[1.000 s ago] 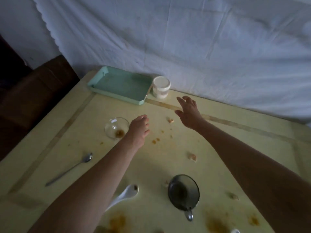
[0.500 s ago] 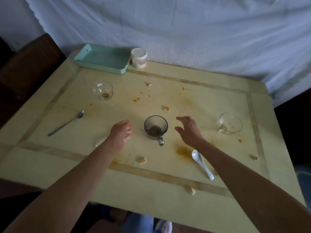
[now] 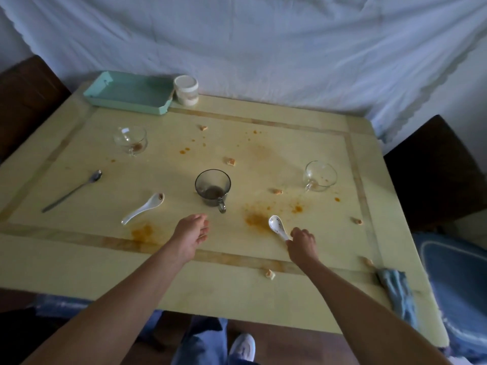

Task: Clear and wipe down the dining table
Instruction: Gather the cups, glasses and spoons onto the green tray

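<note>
Pale sheeting (image 3: 263,43) hangs behind the yellow dining table (image 3: 79,262) we lean over, its top spotted with orange stains and crumbs. Our right hand (image 3: 301,245) is closed on the handle of a white ceramic spoon (image 3: 276,226), whose bowl lies on the table just ahead of our knuckles, beside a large orange smear (image 3: 257,221). Our left hand (image 3: 191,233) hovers over the table with loose, slightly parted fingers, holding nothing; we cannot tell whether it touches the surface. Just ahead of it, and a little toward the right hand, stands a smoky glass mug (image 3: 213,187) with its handle turned back to us and a dark residue inside. Out to the left of the left hand lies a second white spoon (image 3: 143,208), and farther left a metal spoon (image 3: 72,191). Well ahead of the left hand sits a clear glass cup (image 3: 130,139) with brown dregs; ahead and to the right of the right hand, another clear glass cup (image 3: 320,176). At the far edge, a mint-green tray (image 3: 126,101) touches or nearly touches a white lidded jar (image 3: 186,90). A blue cloth (image 3: 396,291) drapes over the near corner, right of our right forearm.
</note>
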Demonstrator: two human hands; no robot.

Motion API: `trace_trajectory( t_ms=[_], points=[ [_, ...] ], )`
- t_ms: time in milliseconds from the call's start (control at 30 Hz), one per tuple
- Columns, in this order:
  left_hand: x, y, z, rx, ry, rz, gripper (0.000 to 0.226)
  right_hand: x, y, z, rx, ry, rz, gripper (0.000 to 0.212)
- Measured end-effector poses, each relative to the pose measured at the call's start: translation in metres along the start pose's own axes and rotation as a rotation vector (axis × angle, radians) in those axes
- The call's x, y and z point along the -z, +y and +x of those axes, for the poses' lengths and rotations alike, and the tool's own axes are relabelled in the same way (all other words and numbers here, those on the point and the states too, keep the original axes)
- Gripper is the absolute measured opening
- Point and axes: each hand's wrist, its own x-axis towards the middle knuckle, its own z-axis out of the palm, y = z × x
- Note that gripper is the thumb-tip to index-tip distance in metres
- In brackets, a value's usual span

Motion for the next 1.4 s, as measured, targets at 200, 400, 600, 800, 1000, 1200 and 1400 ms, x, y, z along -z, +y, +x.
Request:
trace_trajectory(
  t_ms=[200,400,600,800,1000,1200,1400],
  points=[
    [-0.016,-0.012,-0.001,0.028,-0.028,0.04,0.021,-0.017,0.011,0.003,-0.022,0.012,-0.085,0.022],
    [-0.029,-0.018,0.007,0.045,-0.025,0.077,0.019,-0.026,0.014,0.012,-0.036,0.042,-0.114,0.021],
    [-0.037,-0.016,0.014,0.07,0.002,0.086,0.02,-0.021,0.014,0.016,-0.091,0.0,-0.009,0.016],
    [-0.07,-0.011,0.015,0.105,-0.072,0.054,0.021,0.035,-0.001,0.039,-0.16,0.122,0.617,0.009],
    [-0.078,-0.011,0.015,0.06,-0.138,0.101,0.018,0.101,-0.009,0.086,-0.433,0.167,1.075,0.022],
    [-0.064,-0.014,0.026,0.048,-0.053,0.113,0.025,0.11,-0.004,0.116,-0.587,0.039,1.317,0.019],
    [-0.046,-0.011,0.03,0.017,-0.014,0.116,0.029,0.1,0.003,0.127,-0.594,0.006,1.487,0.006]
  ],
)
